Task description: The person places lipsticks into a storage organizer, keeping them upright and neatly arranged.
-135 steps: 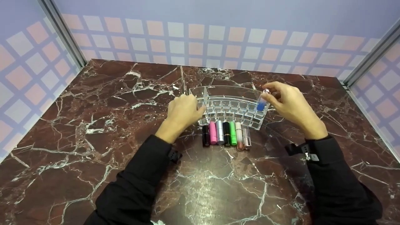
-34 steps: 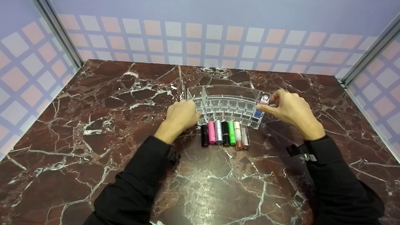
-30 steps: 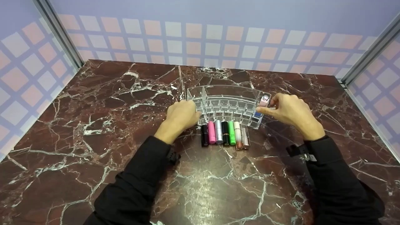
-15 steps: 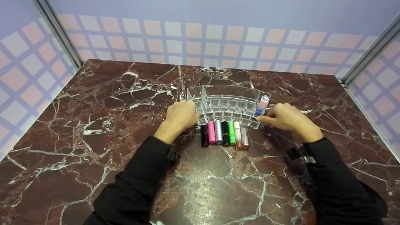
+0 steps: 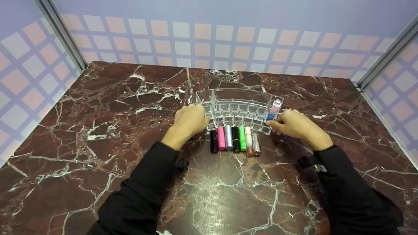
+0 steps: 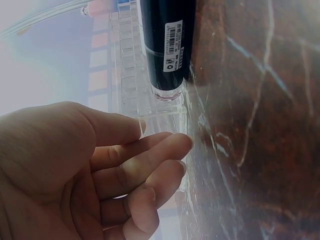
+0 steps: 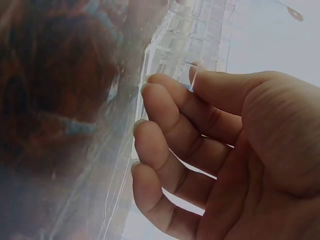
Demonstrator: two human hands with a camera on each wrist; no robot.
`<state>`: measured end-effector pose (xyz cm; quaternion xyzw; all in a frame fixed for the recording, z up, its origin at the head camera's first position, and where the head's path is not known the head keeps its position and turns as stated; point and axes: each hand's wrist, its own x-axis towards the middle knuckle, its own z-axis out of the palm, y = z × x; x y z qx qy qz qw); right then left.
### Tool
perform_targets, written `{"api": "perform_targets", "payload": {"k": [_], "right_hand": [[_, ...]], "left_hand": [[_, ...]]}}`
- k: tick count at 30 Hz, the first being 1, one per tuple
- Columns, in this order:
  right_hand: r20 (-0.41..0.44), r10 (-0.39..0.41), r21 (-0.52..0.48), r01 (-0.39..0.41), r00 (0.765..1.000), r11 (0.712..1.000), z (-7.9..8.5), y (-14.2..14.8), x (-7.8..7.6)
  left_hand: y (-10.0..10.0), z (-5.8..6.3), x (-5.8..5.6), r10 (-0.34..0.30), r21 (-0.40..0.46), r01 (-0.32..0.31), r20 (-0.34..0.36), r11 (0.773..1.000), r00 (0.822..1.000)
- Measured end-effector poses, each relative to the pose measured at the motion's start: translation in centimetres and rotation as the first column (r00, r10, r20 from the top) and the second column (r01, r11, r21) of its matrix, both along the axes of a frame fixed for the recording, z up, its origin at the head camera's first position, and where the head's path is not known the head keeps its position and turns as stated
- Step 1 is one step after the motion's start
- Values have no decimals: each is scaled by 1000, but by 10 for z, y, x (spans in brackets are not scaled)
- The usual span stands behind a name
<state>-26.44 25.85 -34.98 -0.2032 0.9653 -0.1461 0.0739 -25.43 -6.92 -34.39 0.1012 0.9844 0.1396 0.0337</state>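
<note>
A clear curved cosmetics organizer (image 5: pixel 243 94) with stepped rows of small compartments stands on the table. My left hand (image 5: pixel 191 120) pinches its left side wall; the left wrist view shows the thumb on the clear edge with the fingers (image 6: pixel 165 150) curled along the outer face. My right hand (image 5: pixel 295 124) pinches the right side wall near the front corner, its thumb (image 7: pixel 220 90) inside the edge. A pink-to-blue tube (image 5: pixel 274 109) with a shiny top leans in the right end compartment. Close to the left hand lies a black lipstick tube (image 6: pixel 167 45) with a barcode label.
Before the organizer lies a row of lipstick tubes, among them pink (image 5: pixel 221 138), silver (image 5: pixel 229 138), green (image 5: pixel 242 138) and white-to-brown (image 5: pixel 249 142). The marbled tabletop (image 5: pixel 209 195) is bounded by tiled-pattern panels (image 5: pixel 225 32) at the back and sides.
The pink-to-blue tube, earlier held by my right hand, now sits in the right end compartment. My right hand has let go and slid down to the organizer's front right side. The left hand stays.
</note>
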Motion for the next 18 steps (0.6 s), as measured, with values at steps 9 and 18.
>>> {"api": "perform_targets", "payload": {"k": [9,18], "right_hand": [[34,-24,-6,25,999,1000,-1,-2,1],[27,-16,-12,16,999,1000,-1,-4,1]], "left_hand": [[0,-1,0,-4,5,4,-9,1000,1000],[-1,-2,2,-10,-22,9,-43,1000,999]]}}
